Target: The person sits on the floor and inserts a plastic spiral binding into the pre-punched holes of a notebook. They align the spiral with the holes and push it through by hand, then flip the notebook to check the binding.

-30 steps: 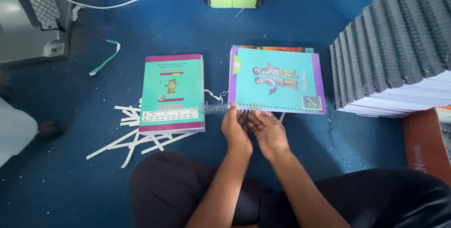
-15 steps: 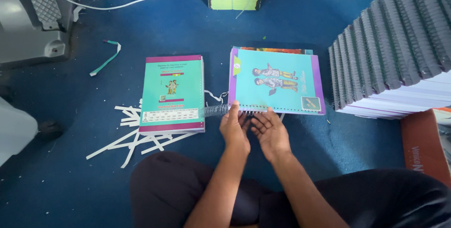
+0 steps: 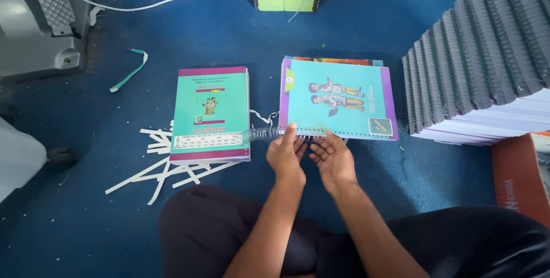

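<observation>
Near me, left hand [image 3: 285, 153] pinches a wire spiral [image 3: 260, 135] at the near edge of the teal notebook [image 3: 338, 99] on blue floor [image 3: 355, 32]. Right hand [image 3: 332, 158] sits palm-up, fingers loose, just beside. Second notebook [image 3: 211, 115] lies left, over white paper strips [image 3: 166, 166]. Bound stacks [image 3: 481, 66] farther right.

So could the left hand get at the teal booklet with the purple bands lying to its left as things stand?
Probably yes. The left hand sits at the wire coil, right beside the teal booklet. Only bare blue floor and white paper strips lie nearby; nothing blocks it.
</observation>
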